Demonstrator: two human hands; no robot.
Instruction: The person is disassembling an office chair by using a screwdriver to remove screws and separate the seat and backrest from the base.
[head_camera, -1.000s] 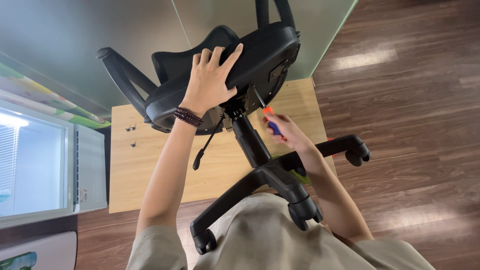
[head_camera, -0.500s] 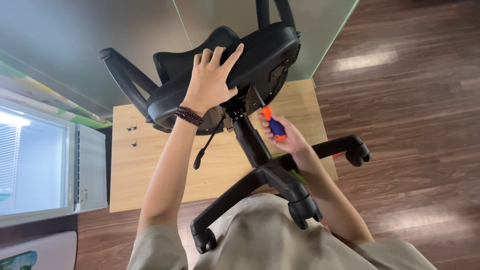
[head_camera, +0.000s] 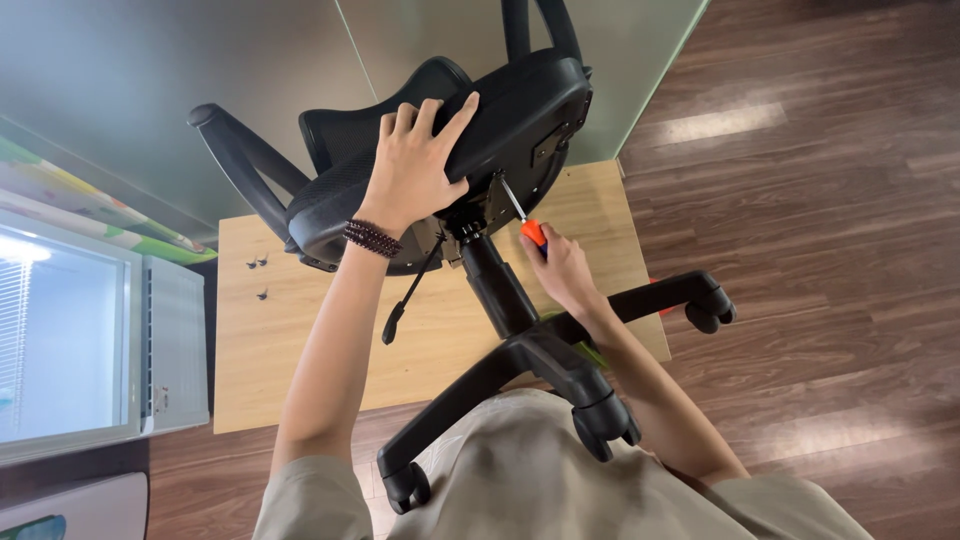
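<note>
Nearby, lap: the person's beige trousers fill the bottom edge, with the chair (head_camera: 470, 130) tipped over them, its underside turned up.
Base: the black star base (head_camera: 545, 365) lies closest; three castor-tipped legs show, one castor (head_camera: 405, 487) low left, one (head_camera: 603, 420) over the lap, one (head_camera: 708, 305) far right.
Column: the black gas column (head_camera: 495, 285) runs up from the base hub into the seat's underside.
Right hand: the right hand (head_camera: 562, 272) is closed round a screwdriver (head_camera: 522, 215) with an orange handle; its metal shaft points up at the mounting plate (head_camera: 490, 200) under the seat.
Left hand: the left hand (head_camera: 418, 165), a bead bracelet (head_camera: 372, 238) at its wrist, lies flat with fingers spread on the seat's underside, pressing it and clasping nothing.
Lever: a black lever (head_camera: 405, 295) hangs from the mechanism toward the board.
Progress: base, column, seat and armrest (head_camera: 240, 165) look joined; I judge the work at the plate-fastening stage.
Left to do: three small dark screws (head_camera: 257, 270) lie loose on the wooden board (head_camera: 300, 350) left of the chair, so some fastening seems outstanding.
Labels, near: none readable on the chair; nothing like a package lies on the board.
Far left: a white cabinet (head_camera: 175, 340) stands beside a bright window (head_camera: 60, 340); a green-and-multicoloured strip (head_camera: 90, 205) runs above, too blurred to tell what it is.
Far: grey-green wall panels (head_camera: 180, 70) stand behind; dark wood floor (head_camera: 830, 200) stretches right.
</note>
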